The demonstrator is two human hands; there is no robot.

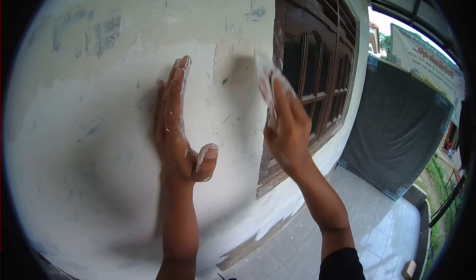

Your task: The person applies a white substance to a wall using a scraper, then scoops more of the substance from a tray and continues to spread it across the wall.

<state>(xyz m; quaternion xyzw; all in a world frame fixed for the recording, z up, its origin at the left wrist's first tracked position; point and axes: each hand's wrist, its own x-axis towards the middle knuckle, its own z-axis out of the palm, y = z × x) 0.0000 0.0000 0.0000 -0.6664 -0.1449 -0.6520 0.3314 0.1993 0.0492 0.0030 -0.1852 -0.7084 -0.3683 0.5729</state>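
The left hand point(176, 131) lies spread flat on the plastered wall point(99, 146). Right of it, the right hand point(287, 131) pinches a putty-smeared scraper point(267, 89), its blade rising above the grip against the wall.

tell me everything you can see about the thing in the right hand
The right hand grips a small flat tool, blurred in the picture, so its exact kind cannot be told. It looks pale, smeared white with a pinkish patch. It stands roughly upright, fingers wrapped around its lower part, its upper end at the white wall just left of the brown window frame.
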